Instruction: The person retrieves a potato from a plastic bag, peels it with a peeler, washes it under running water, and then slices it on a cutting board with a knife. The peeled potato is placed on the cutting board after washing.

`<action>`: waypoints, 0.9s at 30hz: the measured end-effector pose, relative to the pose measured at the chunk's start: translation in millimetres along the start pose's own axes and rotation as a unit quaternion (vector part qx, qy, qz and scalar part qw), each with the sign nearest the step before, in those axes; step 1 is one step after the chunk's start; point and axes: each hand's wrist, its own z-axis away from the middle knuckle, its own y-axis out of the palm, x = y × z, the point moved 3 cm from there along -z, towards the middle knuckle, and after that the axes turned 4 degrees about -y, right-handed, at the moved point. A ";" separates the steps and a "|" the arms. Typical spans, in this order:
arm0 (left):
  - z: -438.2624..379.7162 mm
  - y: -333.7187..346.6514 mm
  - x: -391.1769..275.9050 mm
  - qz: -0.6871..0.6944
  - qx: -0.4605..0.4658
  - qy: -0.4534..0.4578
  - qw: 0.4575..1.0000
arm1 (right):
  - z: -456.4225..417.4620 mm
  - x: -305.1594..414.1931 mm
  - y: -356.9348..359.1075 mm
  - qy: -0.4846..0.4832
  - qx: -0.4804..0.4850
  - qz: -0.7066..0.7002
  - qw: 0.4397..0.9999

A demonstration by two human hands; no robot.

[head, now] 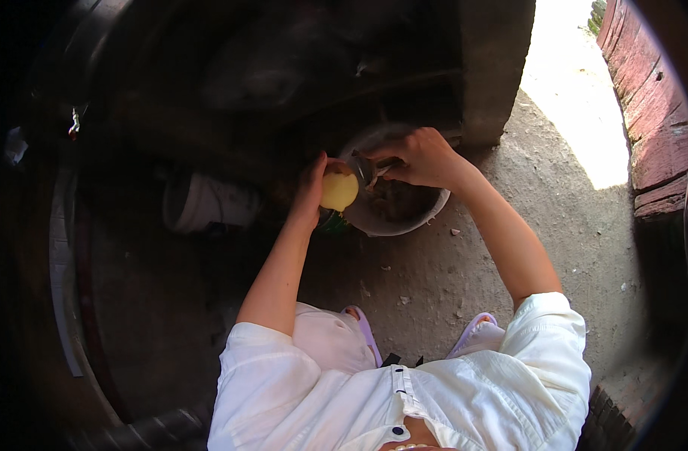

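Observation:
My left hand [309, 194] grips a round, pale-yellow peeled potato or similar vegetable [340, 190], with a brown patch near its top. Just right of it, my right hand [425, 159] is closed around a small tool, perhaps a peeler [382, 169]; the fingers and shadow hide most of its shape. Below both hands a whitish round bucket [400, 230] stands on the floor, its rim catching light on the near side. Dark scraps [392, 203] lie inside it, too dim to name.
A white bucket [208, 207] lies tipped over at the left. Something green [333, 223] shows under the vegetable. Small scraps [403, 300] dot the concrete floor [552, 225]. A square pillar [485, 73] stands behind the bucket, and red weathered boards [651, 118] rise at right.

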 end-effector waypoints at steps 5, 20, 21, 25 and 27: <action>0.6 5.4 4.2 -0.082 -0.017 0.054 0.995 | -7.2 25.6 -1.1 -0.072 0.000 -0.009 0.997; 11.6 11.5 0.1 0.309 -0.048 -0.179 0.933 | 3.9 7.2 3.9 -0.020 -0.114 -0.046 0.992; 10.9 7.7 3.7 0.306 -0.054 -0.176 0.934 | 1.8 15.9 4.0 -0.029 -0.113 -0.053 0.992; 1.9 -1.7 21.0 0.310 -0.068 -0.172 0.933 | -4.2 43.4 8.5 -0.038 -0.099 -0.037 0.994; 0.0 -3.3 24.2 0.304 -0.065 -0.172 0.935 | -6.7 50.6 9.6 -0.024 -0.087 -0.008 0.996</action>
